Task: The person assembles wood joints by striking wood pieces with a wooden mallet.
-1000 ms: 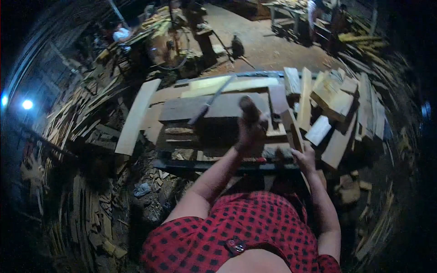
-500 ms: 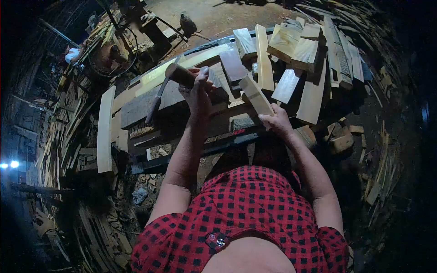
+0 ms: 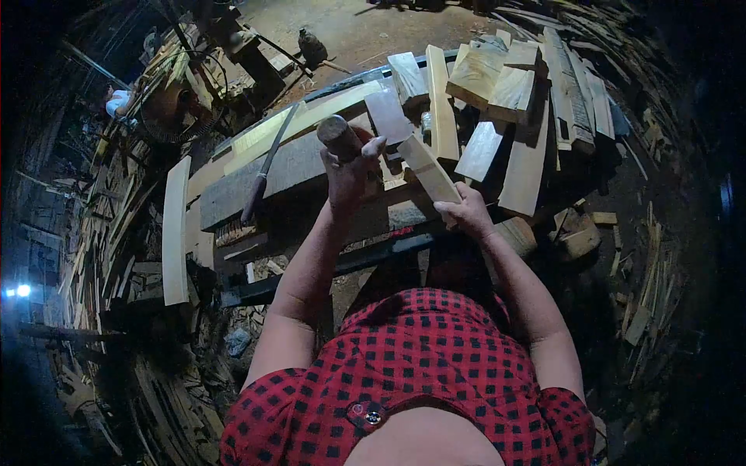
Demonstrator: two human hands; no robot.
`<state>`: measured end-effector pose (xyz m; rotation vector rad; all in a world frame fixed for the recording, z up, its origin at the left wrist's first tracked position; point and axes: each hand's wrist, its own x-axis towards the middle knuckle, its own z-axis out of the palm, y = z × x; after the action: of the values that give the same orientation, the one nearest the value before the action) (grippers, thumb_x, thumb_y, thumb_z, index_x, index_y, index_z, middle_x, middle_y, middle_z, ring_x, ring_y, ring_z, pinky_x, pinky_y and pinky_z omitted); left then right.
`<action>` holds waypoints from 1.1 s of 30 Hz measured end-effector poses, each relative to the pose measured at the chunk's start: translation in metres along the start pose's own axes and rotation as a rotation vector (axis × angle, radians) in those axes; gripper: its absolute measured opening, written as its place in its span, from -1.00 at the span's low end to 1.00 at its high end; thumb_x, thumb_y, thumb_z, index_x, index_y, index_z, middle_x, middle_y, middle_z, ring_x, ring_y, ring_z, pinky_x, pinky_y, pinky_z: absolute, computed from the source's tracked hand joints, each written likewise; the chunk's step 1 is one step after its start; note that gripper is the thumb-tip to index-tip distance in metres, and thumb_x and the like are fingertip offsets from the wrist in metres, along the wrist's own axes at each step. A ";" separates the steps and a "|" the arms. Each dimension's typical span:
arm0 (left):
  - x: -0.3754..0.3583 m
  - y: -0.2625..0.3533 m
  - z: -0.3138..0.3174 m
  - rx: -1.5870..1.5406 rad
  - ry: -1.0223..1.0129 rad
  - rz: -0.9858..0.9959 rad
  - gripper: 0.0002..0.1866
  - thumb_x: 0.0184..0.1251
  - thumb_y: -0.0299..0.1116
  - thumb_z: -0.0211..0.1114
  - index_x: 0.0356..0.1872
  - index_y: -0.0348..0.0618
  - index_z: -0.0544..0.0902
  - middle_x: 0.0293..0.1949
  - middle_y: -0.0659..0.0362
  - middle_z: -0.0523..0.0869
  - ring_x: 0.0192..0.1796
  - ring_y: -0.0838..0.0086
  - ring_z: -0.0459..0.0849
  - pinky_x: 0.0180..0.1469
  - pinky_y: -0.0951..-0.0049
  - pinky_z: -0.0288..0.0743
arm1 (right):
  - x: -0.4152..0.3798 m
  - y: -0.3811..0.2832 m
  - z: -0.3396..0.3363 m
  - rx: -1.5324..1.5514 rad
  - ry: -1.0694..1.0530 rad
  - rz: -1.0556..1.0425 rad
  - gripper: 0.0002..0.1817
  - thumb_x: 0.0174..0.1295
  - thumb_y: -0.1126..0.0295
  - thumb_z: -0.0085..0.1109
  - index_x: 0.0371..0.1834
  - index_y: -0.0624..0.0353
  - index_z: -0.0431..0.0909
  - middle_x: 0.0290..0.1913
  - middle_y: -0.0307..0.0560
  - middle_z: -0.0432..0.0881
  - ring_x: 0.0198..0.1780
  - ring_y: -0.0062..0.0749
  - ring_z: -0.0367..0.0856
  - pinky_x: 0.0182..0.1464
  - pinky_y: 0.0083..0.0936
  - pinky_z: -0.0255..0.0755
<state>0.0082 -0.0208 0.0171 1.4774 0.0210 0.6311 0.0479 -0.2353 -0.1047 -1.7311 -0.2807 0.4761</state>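
My left hand (image 3: 350,172) is closed around a short wooden cylinder (image 3: 339,135), whose round end tilts up toward the far left. On the right, my right hand (image 3: 468,211) grips the near end of a flat, pale wooden block (image 3: 430,169), held slanting away to the upper left. The far end of this block overlaps a pale rectangular piece (image 3: 388,114) in view. Left of my left hand, a long thin blade-like tool with a dark handle (image 3: 254,199) lies across a thick weathered board (image 3: 291,175).
Several wood blocks (image 3: 476,74) and planks are heaped at the right of the bench. A pale plank (image 3: 176,233) sticks out at the left end. Scrap strips cover the ground on both sides. A person (image 3: 118,102) is far left, near a toothed round blade (image 3: 179,116).
My left hand has brought the cylinder to the right, closer to the block, and its end now points more upward. My right hand keeps its hold, with the block slightly shifted.
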 end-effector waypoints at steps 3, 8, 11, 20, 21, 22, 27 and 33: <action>-0.003 0.008 0.000 0.018 -0.064 0.032 -0.83 0.01 -0.39 0.38 -0.50 -0.18 0.55 -0.57 0.28 0.58 -0.52 0.63 0.53 -0.49 0.57 0.41 | 0.004 0.008 -0.002 0.026 -0.030 -0.055 -0.55 -0.11 0.15 0.34 -0.30 0.28 0.46 -0.42 -0.10 0.55 -0.41 -0.49 0.50 -0.34 -0.52 0.41; -0.003 0.011 0.001 -0.029 -0.108 -0.145 -0.85 0.02 -0.45 0.37 -0.48 -0.22 0.54 -0.57 0.21 0.59 -0.52 0.57 0.57 -0.50 0.54 0.43 | 0.004 0.006 -0.002 -0.075 -0.013 -0.055 -0.56 -0.10 0.16 0.34 -0.31 0.28 0.46 -0.43 -0.10 0.55 -0.40 -0.46 0.52 -0.34 -0.48 0.42; -0.002 0.006 0.001 -0.145 -0.153 -0.133 -0.85 0.04 -0.49 0.36 -0.43 -0.21 0.53 -0.55 0.22 0.57 -0.53 0.58 0.56 -0.52 0.56 0.43 | 0.007 0.017 -0.001 -0.041 -0.012 -0.014 -0.56 -0.10 0.15 0.34 -0.32 0.29 0.46 -0.46 -0.08 0.55 -0.40 -0.44 0.52 -0.35 -0.46 0.42; 0.001 -0.030 -0.002 -0.339 -0.150 -0.160 -0.79 0.00 -0.45 0.38 -0.41 -0.16 0.49 -0.54 0.37 0.46 -0.47 0.70 0.39 -0.46 0.59 0.35 | -0.020 -0.047 -0.005 -0.067 -0.024 -0.070 -0.65 -0.09 0.28 0.35 -0.38 0.27 0.44 -0.49 -0.19 0.54 -0.48 -0.50 0.49 -0.42 -0.52 0.42; 0.000 -0.019 -0.003 -0.130 -0.182 -0.054 -0.79 0.00 -0.45 0.38 -0.40 -0.16 0.49 -0.54 0.37 0.46 -0.45 0.69 0.40 -0.43 0.58 0.35 | -0.025 -0.069 -0.005 0.081 0.034 -0.263 -0.66 -0.05 0.31 0.32 -0.31 0.25 0.43 -0.44 -0.18 0.54 -0.45 -0.53 0.51 -0.41 -0.57 0.43; -0.002 -0.010 -0.004 0.080 -0.207 0.046 -0.79 -0.01 -0.45 0.37 -0.38 -0.17 0.49 -0.53 0.37 0.45 -0.44 0.68 0.40 -0.40 0.56 0.35 | -0.032 -0.093 -0.005 0.232 0.088 -0.450 -0.67 -0.02 0.33 0.28 -0.23 0.24 0.43 -0.39 -0.18 0.55 -0.43 -0.55 0.53 -0.41 -0.61 0.44; -0.004 0.000 -0.002 0.150 -0.284 0.067 -0.71 -0.01 -0.49 0.33 -0.20 -0.21 0.52 -0.31 0.31 0.55 -0.21 0.67 0.45 -0.16 0.57 0.39 | -0.083 -0.209 -0.015 0.260 0.327 -0.561 -0.71 0.10 0.41 0.22 -0.15 0.24 0.41 -0.32 -0.06 0.59 -0.38 -0.37 0.58 -0.33 -0.44 0.47; -0.004 -0.007 0.009 -0.050 -0.267 0.097 -0.67 -0.01 -0.53 0.31 -0.15 -0.25 0.52 -0.28 0.28 0.60 -0.20 0.62 0.51 -0.09 0.56 0.41 | -0.081 -0.221 -0.029 -0.532 0.009 -0.680 -0.65 0.00 0.45 0.23 -0.13 0.22 0.38 -0.41 -0.02 0.56 -0.39 -0.33 0.59 -0.32 -0.44 0.44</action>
<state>0.0109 -0.0309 0.0100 1.5100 -0.2735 0.5043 0.0052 -0.2486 0.1278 -1.9967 -1.0183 -0.1237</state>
